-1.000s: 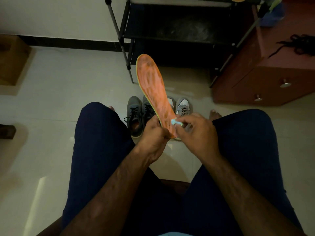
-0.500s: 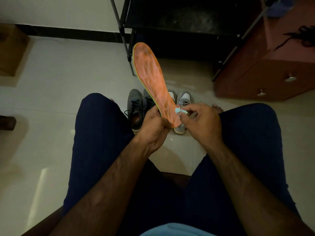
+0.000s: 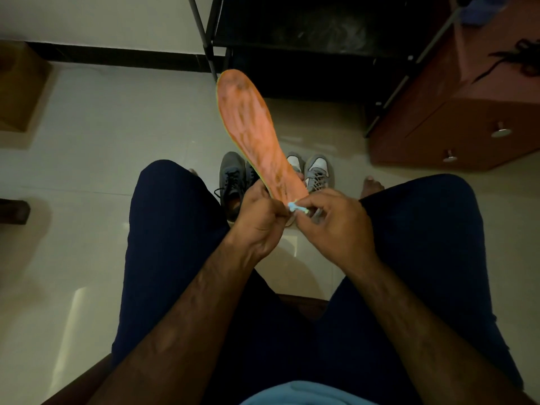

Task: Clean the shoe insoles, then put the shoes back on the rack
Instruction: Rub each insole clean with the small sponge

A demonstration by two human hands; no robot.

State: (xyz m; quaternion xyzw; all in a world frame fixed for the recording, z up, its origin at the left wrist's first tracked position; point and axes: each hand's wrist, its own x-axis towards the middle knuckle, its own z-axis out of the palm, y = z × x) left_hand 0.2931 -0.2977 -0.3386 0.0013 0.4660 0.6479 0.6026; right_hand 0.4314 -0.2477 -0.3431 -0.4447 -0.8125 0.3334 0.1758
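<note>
My left hand point(image 3: 258, 219) grips the heel end of an orange insole point(image 3: 251, 127) with dark dirt marks, its toe end pointing up and away toward the rack. My right hand point(image 3: 336, 226) pinches a small light-blue brush point(image 3: 296, 208), whose head touches the insole's heel edge. On the floor between my knees stand a dark grey shoe point(image 3: 232, 182) and a grey-and-white shoe point(image 3: 318, 172), both partly hidden behind the insole and my hands. The black shoe rack point(image 3: 306, 33) stands against the wall straight ahead.
A red-brown drawer cabinet point(image 3: 455, 118) with metal knobs stands right of the rack, a black cord lying on top. A brown box point(image 3: 20, 89) sits at far left. I sit with dark-blue trousered legs point(image 3: 163, 229) apart over a pale tiled floor point(image 3: 117, 135).
The brush head has slid down to the insole's heel edge. The insole and both hands have stayed nearly in place while the view shifted slightly.
</note>
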